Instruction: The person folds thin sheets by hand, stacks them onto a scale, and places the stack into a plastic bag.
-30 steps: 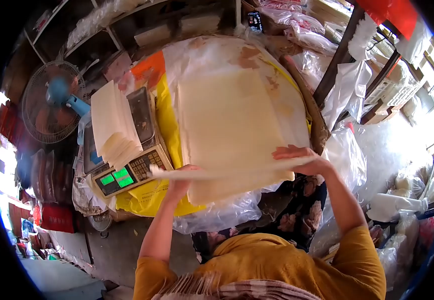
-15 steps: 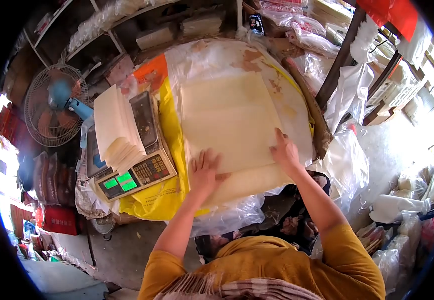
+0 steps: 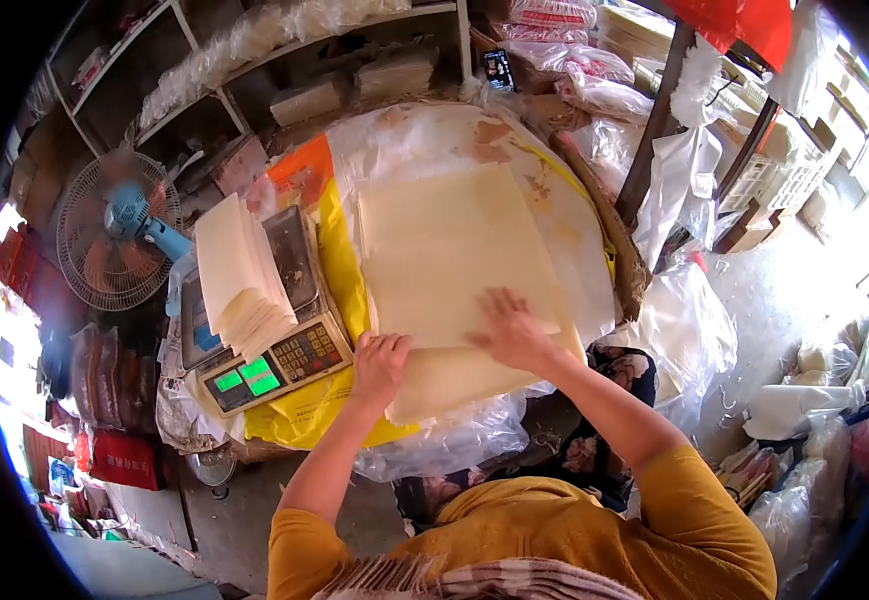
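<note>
Large cream sheets [image 3: 455,250] lie in a flat pile on the covered work surface in front of me. My left hand [image 3: 383,368] rests at the left edge of the sheets, near the front, its fingers bent down against them; whether it grips an edge is hidden. Over the front middle of the top sheet is my right hand [image 3: 511,328], palm down with fingers spread and blurred by motion. To the left, a folded stack of cream sheets [image 3: 240,270] stands on a digital scale [image 3: 305,350] with lit green displays.
A blue fan [image 3: 127,225] stands at the far left. Yellow plastic [image 3: 340,260] runs between scale and sheets. Clear plastic [image 3: 455,440] hangs at the front edge. Behind are shelves [image 3: 335,35] with packs, and a phone [image 3: 498,70]. Plastic bags [image 3: 690,330] are at the right.
The raised front part of the top sheet now lies flat. My right hand has moved left and inward across it, and my left hand has shifted left to the edge.
</note>
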Available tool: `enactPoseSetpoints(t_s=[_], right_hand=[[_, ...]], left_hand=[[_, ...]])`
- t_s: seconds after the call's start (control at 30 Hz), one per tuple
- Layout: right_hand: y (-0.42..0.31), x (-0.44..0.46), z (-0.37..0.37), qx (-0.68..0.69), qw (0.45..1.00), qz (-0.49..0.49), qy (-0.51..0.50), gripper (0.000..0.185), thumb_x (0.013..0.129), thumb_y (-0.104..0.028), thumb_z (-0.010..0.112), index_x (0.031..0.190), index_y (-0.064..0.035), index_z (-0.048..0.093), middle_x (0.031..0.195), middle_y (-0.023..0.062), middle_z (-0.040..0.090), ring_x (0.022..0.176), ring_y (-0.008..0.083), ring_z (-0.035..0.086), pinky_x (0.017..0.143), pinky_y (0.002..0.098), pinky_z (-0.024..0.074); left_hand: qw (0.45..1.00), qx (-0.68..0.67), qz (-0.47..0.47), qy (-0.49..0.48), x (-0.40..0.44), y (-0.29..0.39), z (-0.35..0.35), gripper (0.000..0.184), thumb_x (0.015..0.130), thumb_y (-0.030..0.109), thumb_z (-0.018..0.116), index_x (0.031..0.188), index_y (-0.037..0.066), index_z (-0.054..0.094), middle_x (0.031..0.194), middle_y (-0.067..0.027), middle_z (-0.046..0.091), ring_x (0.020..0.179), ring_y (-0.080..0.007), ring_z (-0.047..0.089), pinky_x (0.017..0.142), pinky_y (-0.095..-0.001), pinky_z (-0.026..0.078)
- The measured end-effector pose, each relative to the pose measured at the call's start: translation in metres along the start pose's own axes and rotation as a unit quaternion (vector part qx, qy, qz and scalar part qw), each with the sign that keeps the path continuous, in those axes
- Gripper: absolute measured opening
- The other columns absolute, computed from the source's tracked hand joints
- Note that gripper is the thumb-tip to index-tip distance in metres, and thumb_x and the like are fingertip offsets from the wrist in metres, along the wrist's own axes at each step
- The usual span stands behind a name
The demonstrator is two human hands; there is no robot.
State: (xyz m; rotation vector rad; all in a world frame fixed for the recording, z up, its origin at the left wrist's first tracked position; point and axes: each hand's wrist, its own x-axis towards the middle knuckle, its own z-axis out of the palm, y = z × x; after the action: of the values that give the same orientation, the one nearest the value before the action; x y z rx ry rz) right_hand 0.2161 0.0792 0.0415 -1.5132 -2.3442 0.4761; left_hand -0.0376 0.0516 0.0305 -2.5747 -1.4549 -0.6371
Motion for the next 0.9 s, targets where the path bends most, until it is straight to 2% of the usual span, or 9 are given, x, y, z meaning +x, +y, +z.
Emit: enactPoseSetpoints(t_s=[0.1, 0.2, 0.3, 0.37, 0.4, 0.53, 0.6, 0.77, 0.9], right_hand=[[-0.048, 0.011, -0.016, 0.021, 0.990, -0.137, -0.022, 0.056, 0.086, -0.020, 0.056, 0.136, -0.0042, 0.038, 0.128, 0.0173, 0.048, 0.119, 0.0359, 0.044, 0.100, 0.0547, 0.0316], [-0.055, 0.022, -0.038, 0.019, 0.980, -0.172, 0.095, 0.051, 0.075, -0.003, 0.055, 0.126, -0.0023, 0.046, 0.110, 0.0142, 0.059, 0.106, 0.0309, 0.055, 0.093, 0.0471, 0.0414], [-0.041, 0.007, -0.067, 0.078, 0.941, -0.289, 0.159, 0.046, 0.068, 0.006, 0.054, 0.113, -0.0031, 0.056, 0.110, 0.0132, 0.061, 0.106, 0.0301, 0.057, 0.093, 0.0390, 0.0442], [-0.021, -0.015, -0.070, 0.062, 0.929, -0.329, 0.157, 0.048, 0.065, 0.007, 0.056, 0.112, -0.0045, 0.059, 0.114, 0.0123, 0.061, 0.109, 0.0297, 0.056, 0.095, 0.0378, 0.0428], [-0.003, -0.024, -0.059, 0.095, 0.943, -0.292, 0.130, 0.050, 0.063, 0.008, 0.057, 0.111, -0.0062, 0.060, 0.116, 0.0110, 0.060, 0.110, 0.0295, 0.056, 0.095, 0.0371, 0.0432], [0.066, -0.046, -0.012, 0.274, 0.956, -0.108, 0.003, 0.035, 0.073, -0.001, 0.062, 0.107, -0.0074, 0.064, 0.104, 0.0107, 0.064, 0.100, 0.0256, 0.060, 0.087, 0.0331, 0.0472], [0.075, -0.045, -0.006, 0.347, 0.938, 0.030, -0.004, 0.022, 0.080, -0.009, 0.064, 0.101, -0.0056, 0.064, 0.093, 0.0129, 0.066, 0.091, 0.0232, 0.062, 0.079, 0.0320, 0.0489], [0.069, -0.013, -0.006, 0.221, 0.957, 0.189, 0.019, 0.036, 0.081, -0.028, 0.068, 0.102, -0.0007, 0.059, 0.082, 0.0171, 0.063, 0.080, 0.0262, 0.062, 0.069, 0.0380, 0.0472], [0.057, 0.002, -0.003, 0.108, 0.975, 0.194, 0.032, 0.060, 0.077, -0.029, 0.071, 0.125, -0.0024, 0.048, 0.110, 0.0184, 0.060, 0.097, 0.0346, 0.057, 0.083, 0.0400, 0.0458]], left_hand=[[0.999, -0.004, 0.036, -0.025, 0.025, 0.024, -0.027, 0.023, 0.079, 0.008, 0.057, 0.101, 0.004, 0.059, 0.098, -0.0119, 0.063, 0.092, -0.0293, 0.060, 0.086, -0.0375, 0.040], [0.967, -0.027, -0.054, 0.248, 0.047, 0.036, -0.050, 0.047, 0.076, 0.003, 0.064, 0.121, 0.001, 0.050, 0.120, -0.0169, 0.056, 0.111, -0.0335, 0.054, 0.097, -0.0383, 0.037], [0.813, -0.378, -0.287, 0.337, 0.032, 0.006, -0.013, 0.077, 0.072, -0.001, 0.070, 0.138, 0.000, 0.030, 0.138, -0.0180, 0.040, 0.127, -0.0329, 0.040, 0.107, -0.0383, 0.030], [0.843, -0.416, -0.302, 0.159, 0.005, -0.020, 0.006, 0.083, 0.078, 0.002, 0.068, 0.143, -0.001, 0.016, 0.142, -0.0143, 0.033, 0.131, -0.0264, 0.035, 0.108, -0.0359, 0.029], [0.694, -0.594, -0.371, 0.167, 0.015, -0.008, -0.007, 0.077, 0.081, 0.006, 0.065, 0.143, 0.003, 0.020, 0.141, -0.0134, 0.036, 0.129, -0.0258, 0.037, 0.108, -0.0353, 0.029], [0.889, -0.432, -0.118, -0.096, -0.026, -0.023, 0.014, 0.033, 0.084, 0.010, 0.060, 0.117, 0.010, 0.062, 0.139, -0.0159, 0.042, 0.122, -0.0236, 0.047, 0.105, -0.0362, 0.033], [0.863, -0.424, -0.181, -0.206, -0.023, -0.024, 0.008, 0.037, 0.080, 0.011, 0.063, 0.117, 0.005, 0.061, 0.138, -0.0187, 0.043, 0.123, -0.0258, 0.047, 0.106, -0.0388, 0.032], [0.848, -0.339, -0.406, 0.018, 0.008, 0.015, 0.016, 0.069, 0.073, 0.015, 0.071, 0.135, 0.007, 0.043, 0.139, -0.0206, 0.040, 0.126, -0.0306, 0.043, 0.107, -0.0453, 0.029], [0.989, -0.001, -0.141, -0.041, 0.017, 0.023, 0.029, 0.080, 0.075, 0.036, 0.070, 0.141, 0.009, 0.033, 0.146, -0.0196, 0.028, 0.133, -0.0348, 0.030, 0.106, -0.0483, 0.027]])
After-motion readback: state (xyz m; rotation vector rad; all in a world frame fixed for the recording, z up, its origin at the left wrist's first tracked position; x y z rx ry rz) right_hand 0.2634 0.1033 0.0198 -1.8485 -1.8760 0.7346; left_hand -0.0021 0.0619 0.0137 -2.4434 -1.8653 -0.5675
